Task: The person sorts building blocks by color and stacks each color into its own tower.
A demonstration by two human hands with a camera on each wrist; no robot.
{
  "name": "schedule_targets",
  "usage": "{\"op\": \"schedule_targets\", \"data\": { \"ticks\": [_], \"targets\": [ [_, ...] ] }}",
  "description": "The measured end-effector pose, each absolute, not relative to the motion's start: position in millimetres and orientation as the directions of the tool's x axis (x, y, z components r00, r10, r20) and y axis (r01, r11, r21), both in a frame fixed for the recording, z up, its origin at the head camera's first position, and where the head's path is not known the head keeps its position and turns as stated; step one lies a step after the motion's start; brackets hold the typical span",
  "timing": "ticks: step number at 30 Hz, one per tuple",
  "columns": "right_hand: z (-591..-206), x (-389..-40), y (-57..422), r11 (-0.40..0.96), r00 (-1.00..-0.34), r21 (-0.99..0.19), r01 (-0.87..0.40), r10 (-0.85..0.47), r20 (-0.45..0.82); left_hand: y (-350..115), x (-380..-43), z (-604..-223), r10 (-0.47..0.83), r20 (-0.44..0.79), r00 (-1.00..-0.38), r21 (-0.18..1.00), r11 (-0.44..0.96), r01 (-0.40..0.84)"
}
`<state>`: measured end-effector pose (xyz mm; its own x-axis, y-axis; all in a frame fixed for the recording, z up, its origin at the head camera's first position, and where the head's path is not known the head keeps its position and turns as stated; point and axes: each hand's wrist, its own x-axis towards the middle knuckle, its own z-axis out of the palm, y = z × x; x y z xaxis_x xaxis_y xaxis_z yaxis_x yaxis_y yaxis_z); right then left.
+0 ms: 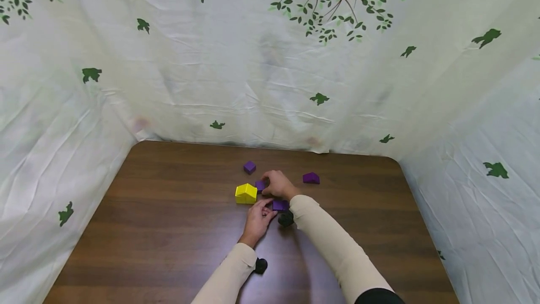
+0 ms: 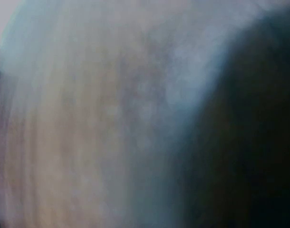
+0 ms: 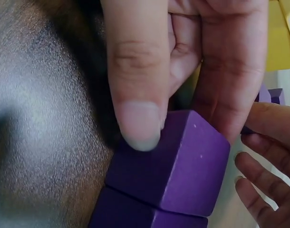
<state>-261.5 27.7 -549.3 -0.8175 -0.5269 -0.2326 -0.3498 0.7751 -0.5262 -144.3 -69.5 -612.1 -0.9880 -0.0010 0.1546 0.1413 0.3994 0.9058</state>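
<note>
My left hand (image 1: pixel 257 222) pinches a purple block (image 3: pixel 190 166) between thumb and finger, low on the table. In the right wrist view a second purple block (image 3: pixel 149 216) meets its end at a thin seam. Farther forward, my right hand (image 1: pixel 279 184) holds another purple block (image 1: pixel 259 186) between thumb and finger. This one is beside a yellow block shape (image 1: pixel 246 193) with a peaked top; whether they touch I cannot tell. The left wrist view is mostly blur, with only a purple corner at its edge.
A purple cube (image 1: pixel 250 167) lies behind the yellow shape. To the right is a purple piece (image 1: pixel 311 178) with slanted ends. The brown table (image 1: pixel 168 229) is bounded by white cloth (image 1: pixel 236 74) printed with leaves. Dark round wrist cameras (image 1: pixel 260 266) hang under the sleeves.
</note>
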Motion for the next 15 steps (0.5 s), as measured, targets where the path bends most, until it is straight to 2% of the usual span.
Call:
{"op": "schedule_targets", "data": {
  "ticks": [8,15],
  "targets": [
    [-551.2,-260.5,25.5,0.787,-0.828,-0.512,-0.344,-0.511,-0.230,-69.4,-144.1,-612.4,-0.002,0.167,-0.986,0.899,0.411,0.152],
    [-548.0,-258.2,32.1,0.766,-0.835,-0.556,-0.323,-0.507,-0.214,-69.2,-143.1,-612.8,-0.005,0.209,-0.978,0.890,0.414,0.188]
  ]
}}
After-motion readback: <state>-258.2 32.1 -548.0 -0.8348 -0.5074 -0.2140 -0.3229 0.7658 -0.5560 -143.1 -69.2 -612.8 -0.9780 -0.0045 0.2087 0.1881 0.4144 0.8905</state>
